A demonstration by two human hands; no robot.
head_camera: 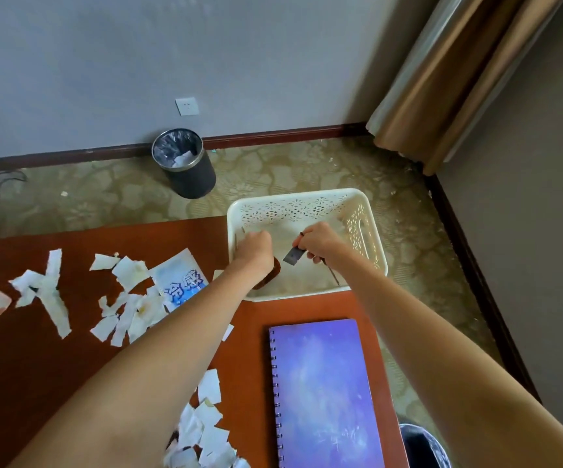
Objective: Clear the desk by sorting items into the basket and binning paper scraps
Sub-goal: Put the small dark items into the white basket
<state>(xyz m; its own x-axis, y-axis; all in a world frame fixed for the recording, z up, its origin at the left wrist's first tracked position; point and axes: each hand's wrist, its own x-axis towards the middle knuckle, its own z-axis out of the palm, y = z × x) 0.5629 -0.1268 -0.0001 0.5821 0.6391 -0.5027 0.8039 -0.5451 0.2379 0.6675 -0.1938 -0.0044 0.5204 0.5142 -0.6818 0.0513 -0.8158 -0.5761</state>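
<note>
Counter [36, 366] bore the basket [293, 197] under my grips: right grip [317, 243] pinched a card [294, 255] to drop; left grip [254, 248] curled, contents unclear.

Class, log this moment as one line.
stage: sorting | left hand: in basket, fingers curled, hold unclear | right hand: holds grey piece in basket | on desk: scraps, notebook | bin: on floor

Forearms [172, 332], left hand [254, 246], right hand [317, 243]: all bare.
</note>
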